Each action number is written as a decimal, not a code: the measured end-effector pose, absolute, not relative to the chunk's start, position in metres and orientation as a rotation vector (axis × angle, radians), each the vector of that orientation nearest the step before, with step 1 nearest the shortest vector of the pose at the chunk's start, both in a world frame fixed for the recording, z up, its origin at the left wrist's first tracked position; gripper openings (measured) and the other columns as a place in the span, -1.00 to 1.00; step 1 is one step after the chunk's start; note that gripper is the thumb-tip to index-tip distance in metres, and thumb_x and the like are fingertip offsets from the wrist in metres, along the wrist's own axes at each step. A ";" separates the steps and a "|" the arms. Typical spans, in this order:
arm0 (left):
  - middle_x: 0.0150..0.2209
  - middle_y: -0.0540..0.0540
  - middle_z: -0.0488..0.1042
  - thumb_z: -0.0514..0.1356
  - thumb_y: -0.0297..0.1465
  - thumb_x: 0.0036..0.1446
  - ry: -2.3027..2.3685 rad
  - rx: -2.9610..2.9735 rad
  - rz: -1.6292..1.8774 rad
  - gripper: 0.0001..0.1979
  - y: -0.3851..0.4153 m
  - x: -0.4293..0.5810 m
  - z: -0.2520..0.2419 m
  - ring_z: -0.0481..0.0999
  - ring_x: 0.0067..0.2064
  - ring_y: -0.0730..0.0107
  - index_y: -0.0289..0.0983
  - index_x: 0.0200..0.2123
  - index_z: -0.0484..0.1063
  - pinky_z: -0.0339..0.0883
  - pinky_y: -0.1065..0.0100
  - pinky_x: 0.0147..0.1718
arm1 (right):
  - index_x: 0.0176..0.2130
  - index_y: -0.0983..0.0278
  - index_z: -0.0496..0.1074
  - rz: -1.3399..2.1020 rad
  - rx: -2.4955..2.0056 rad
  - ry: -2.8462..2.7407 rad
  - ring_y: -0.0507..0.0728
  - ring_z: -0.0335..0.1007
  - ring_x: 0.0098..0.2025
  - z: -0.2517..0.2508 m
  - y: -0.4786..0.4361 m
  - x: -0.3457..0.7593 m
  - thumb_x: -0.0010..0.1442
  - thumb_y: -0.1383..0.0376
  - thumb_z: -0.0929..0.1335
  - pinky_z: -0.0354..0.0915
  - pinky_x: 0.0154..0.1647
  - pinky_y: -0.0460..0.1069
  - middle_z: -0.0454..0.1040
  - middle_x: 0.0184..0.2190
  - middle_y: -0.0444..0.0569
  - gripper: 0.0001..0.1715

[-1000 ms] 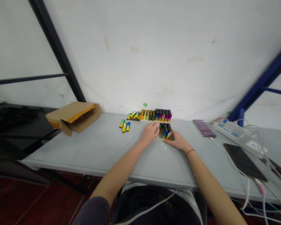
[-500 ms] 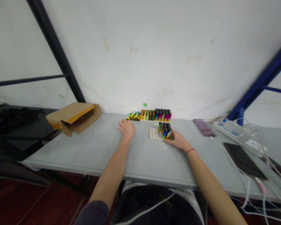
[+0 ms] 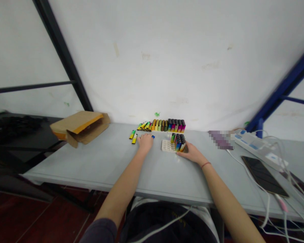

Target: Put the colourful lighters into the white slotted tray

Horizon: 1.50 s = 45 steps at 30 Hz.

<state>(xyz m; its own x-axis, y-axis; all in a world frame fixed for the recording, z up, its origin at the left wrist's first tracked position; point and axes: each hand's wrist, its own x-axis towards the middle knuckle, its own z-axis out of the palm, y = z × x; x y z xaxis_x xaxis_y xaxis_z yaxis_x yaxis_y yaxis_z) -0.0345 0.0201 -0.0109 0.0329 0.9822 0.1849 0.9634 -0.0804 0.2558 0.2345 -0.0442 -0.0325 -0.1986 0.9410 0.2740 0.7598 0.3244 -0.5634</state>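
Left hand [image 3: 145, 142]: curled shut around a lighter [image 3: 153, 136], blue end protruding, just left of the tray [image 3: 166, 146]. Right hand [image 3: 192, 152]: half-open, cupped against the tray's right end. Bare table [image 3: 96, 162] runs to the near edge. Phone [image 3: 264, 175] lies well to the right.

Glossy plastic lighters [image 3: 176, 125], matt grey table [image 3: 103, 162]

The tray [image 3: 167, 145] lies before the row of lighters [image 3: 167, 125], cardboard box [image 3: 78, 126] far left.
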 end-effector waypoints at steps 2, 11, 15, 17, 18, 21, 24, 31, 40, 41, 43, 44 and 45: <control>0.05 -0.37 0.53 0.07 -0.31 0.31 2.093 2.199 0.407 -0.67 0.018 -0.032 -0.011 0.47 0.09 -0.05 -0.30 -0.05 0.57 0.26 0.01 0.07 | 0.05 0.33 0.41 0.413 -1.493 -2.016 0.30 0.52 -0.12 -0.032 -0.045 0.234 0.05 0.07 0.50 0.41 -0.03 0.13 0.60 -0.10 0.17 -0.34; -0.27 -0.15 0.59 0.15 -0.41 0.25 1.517 1.615 1.106 -0.87 0.029 -0.017 -0.015 0.59 -0.19 0.25 -0.26 -0.14 0.42 0.38 0.31 -0.15 | 0.06 0.33 0.40 0.437 -1.485 -2.026 0.32 0.52 -0.09 -0.030 -0.045 0.235 0.06 0.08 0.49 0.40 -0.01 0.14 0.59 -0.07 0.19 -0.35; -0.55 0.10 0.37 0.21 -0.33 0.18 1.115 1.075 1.271 -0.85 0.029 -0.007 -0.015 0.45 -0.51 0.45 -0.21 -0.25 0.28 0.35 0.41 -0.40 | 0.06 0.33 0.39 0.436 -1.479 -2.015 0.32 0.51 -0.07 -0.033 -0.044 0.235 0.06 0.08 0.49 0.40 0.01 0.15 0.58 -0.05 0.20 -0.34; -0.55 0.14 0.34 0.25 -0.28 0.13 0.986 0.989 1.275 -0.78 0.025 -0.003 -0.015 0.40 -0.57 0.52 -0.20 -0.27 0.25 0.30 0.45 -0.48 | 0.06 0.33 0.40 0.428 -1.477 -2.012 0.32 0.51 -0.07 -0.034 -0.043 0.235 0.05 0.07 0.49 0.39 0.01 0.15 0.58 -0.05 0.20 -0.34; -0.54 0.14 0.35 0.27 -0.27 0.11 0.950 0.986 1.269 -0.75 0.022 -0.002 -0.015 0.38 -0.58 0.54 -0.20 -0.27 0.25 0.27 0.47 -0.52 | 0.05 0.33 0.40 0.426 -1.475 -2.015 0.32 0.51 -0.08 -0.035 -0.043 0.235 0.05 0.06 0.49 0.40 0.01 0.14 0.58 -0.06 0.19 -0.34; -0.55 0.15 0.35 0.32 -0.25 0.04 0.910 0.986 1.254 -0.70 0.017 0.001 -0.013 0.32 -0.63 0.60 -0.20 -0.27 0.26 0.14 0.52 -0.61 | 0.04 0.34 0.40 0.418 -1.476 -2.020 0.31 0.51 -0.10 -0.036 -0.042 0.236 0.05 0.06 0.49 0.40 -0.01 0.14 0.59 -0.08 0.19 -0.35; -0.64 0.21 0.19 0.30 -0.20 0.05 0.887 0.877 1.226 -0.69 0.014 0.003 -0.011 0.15 -0.70 0.64 -0.20 -0.33 0.23 -0.03 0.54 -0.67 | 0.05 0.34 0.40 0.408 -1.469 -2.018 0.31 0.51 -0.09 -0.037 -0.041 0.236 0.05 0.07 0.49 0.39 0.00 0.14 0.58 -0.07 0.20 -0.34; -0.77 0.15 0.00 -0.01 0.09 0.21 0.943 0.750 1.204 -0.46 0.014 0.004 -0.010 0.02 -0.75 0.58 -0.19 -0.60 0.10 -0.10 0.48 -0.72 | 0.04 0.33 0.42 0.390 -1.488 -2.017 0.27 0.51 -0.18 -0.033 -0.044 0.235 0.04 0.09 0.50 0.41 -0.11 0.09 0.61 -0.16 0.12 -0.36; -0.77 0.15 -0.05 -0.06 -0.16 0.25 1.028 0.639 1.321 -0.61 0.016 0.007 -0.008 -0.10 -0.74 0.58 -0.19 -0.58 0.08 -0.23 0.51 -0.71 | 0.03 0.33 0.42 0.407 -1.484 -2.014 0.28 0.52 -0.15 -0.031 -0.045 0.234 0.04 0.11 0.50 0.42 -0.08 0.10 0.61 -0.13 0.14 -0.38; -0.76 0.15 -0.05 -0.05 -0.16 0.24 1.036 0.633 1.338 -0.63 0.017 0.007 -0.008 -0.10 -0.73 0.58 -0.19 -0.58 0.08 -0.23 0.51 -0.71 | 0.04 0.33 0.41 0.408 -1.481 -2.014 0.29 0.52 -0.14 -0.031 -0.045 0.234 0.04 0.10 0.50 0.41 -0.06 0.11 0.61 -0.12 0.15 -0.37; -0.76 0.15 -0.03 -0.02 -0.17 0.21 1.049 0.633 1.355 -0.65 0.018 0.009 -0.011 -0.08 -0.73 0.57 -0.19 -0.57 0.09 -0.22 0.51 -0.72 | 0.05 0.33 0.40 0.411 -1.474 -2.012 0.30 0.52 -0.11 -0.032 -0.044 0.234 0.04 0.10 0.50 0.41 -0.03 0.12 0.60 -0.09 0.16 -0.35; -0.76 0.15 -0.03 -0.01 -0.18 0.20 1.055 0.638 1.359 -0.66 0.018 0.009 -0.012 -0.08 -0.73 0.57 -0.19 -0.57 0.10 -0.22 0.51 -0.72 | 0.06 0.33 0.40 0.411 -1.472 -2.010 0.30 0.52 -0.10 -0.032 -0.044 0.234 0.04 0.10 0.50 0.41 -0.02 0.13 0.60 -0.08 0.16 -0.34; -0.76 0.15 -0.02 -0.01 -0.19 0.20 1.058 0.643 1.365 -0.66 0.018 0.009 -0.014 -0.07 -0.73 0.57 -0.19 -0.57 0.10 -0.21 0.51 -0.72 | 0.07 0.32 0.40 0.410 -1.472 -2.008 0.31 0.52 -0.09 -0.033 -0.044 0.234 0.04 0.10 0.50 0.41 -0.02 0.13 0.60 -0.07 0.16 -0.34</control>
